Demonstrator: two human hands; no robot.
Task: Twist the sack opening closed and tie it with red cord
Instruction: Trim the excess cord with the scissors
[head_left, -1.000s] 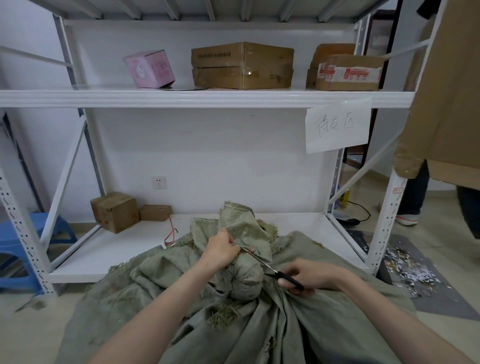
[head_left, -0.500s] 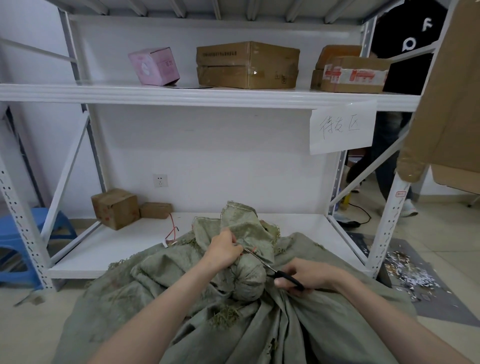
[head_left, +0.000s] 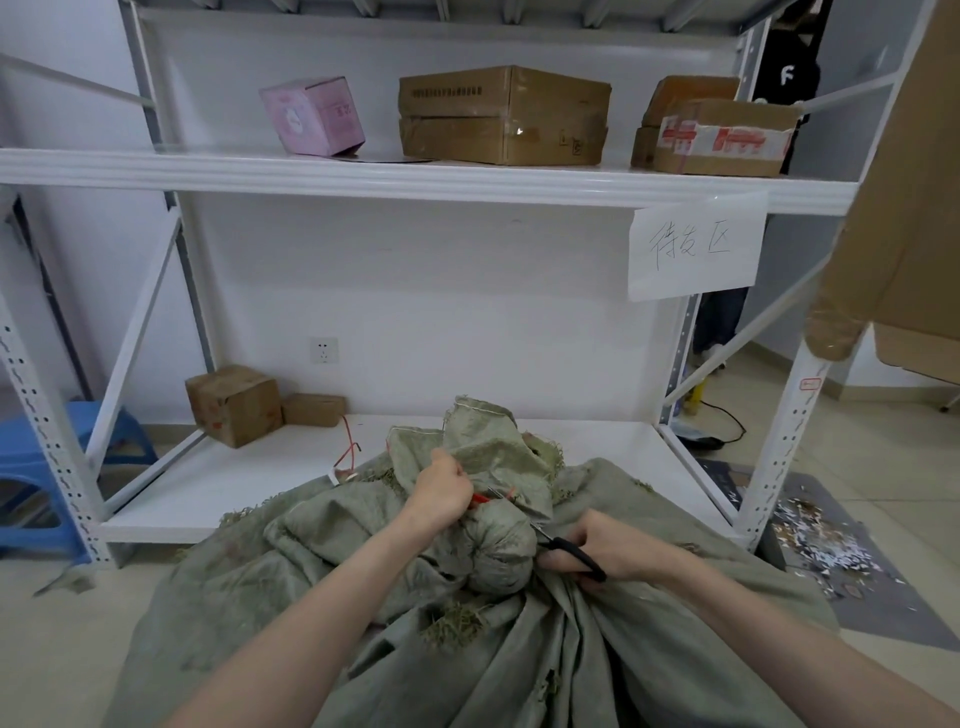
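Sack (head_left: 322, 582) of grey-green woven cloth lies slumped on the floor against the front edge of the lower shelf (head_left: 218, 483) of a white rack, its cloth spread wide toward the camera. Its neck is gathered and twisted into a tight bulge at the middle, and the loose mouth of the cloth stands up behind that bulge.

The left hand (head_left: 441, 493) is closed in a fist on the neck just above the bulge, pinching the cloth together. Red cord (head_left: 480, 499) shows right beside its knuckles, at the pinched neck; how far the cord goes round the neck cannot be told.

The right hand (head_left: 608, 551) rests on the sack just to the right of the bulge, curled shut around the black handles of a pair of scissors (head_left: 569, 553). The blades point up and left toward the red cord near the left hand; whether they touch it cannot be told.

A further strand of red cord (head_left: 349, 441) lies on the lower shelf, behind the sack and to the left of the left hand, near two small cardboard boxes (head_left: 234, 402).
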